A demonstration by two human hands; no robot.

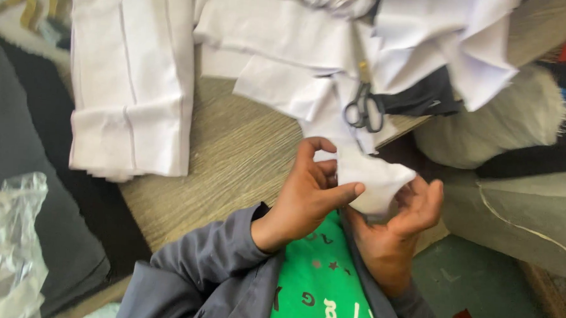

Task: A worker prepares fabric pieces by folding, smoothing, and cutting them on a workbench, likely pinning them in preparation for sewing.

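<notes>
Both hands meet at the near edge of the wooden surface (232, 157), just above the person's green shirt (319, 288) and grey jacket sleeves (209, 251). The left hand (307, 195) pinches a small piece of white cloth (374, 176): its thumb presses against the cloth's lower left side while the curled fingers (315, 144) close over it from above. The right hand (408, 215) lies palm up under the same piece, its fingers (431, 194) bent loosely around the right corner, so the cloth sits between the two hands, held slightly off the surface.

Just beyond the cloth, a pair of scissors (363, 105) with dark handles lies on more white fabric pieces (287, 57) spread across the far side of the surface. To the left, a folded stack of white fabric (131, 76) rests flat, well apart from the hands. A crumpled clear plastic bag (6, 242) sits at the lower left, off the surface. On the right, beyond the edge, lie a pale bundle (494, 130) and grey material (522, 214).
</notes>
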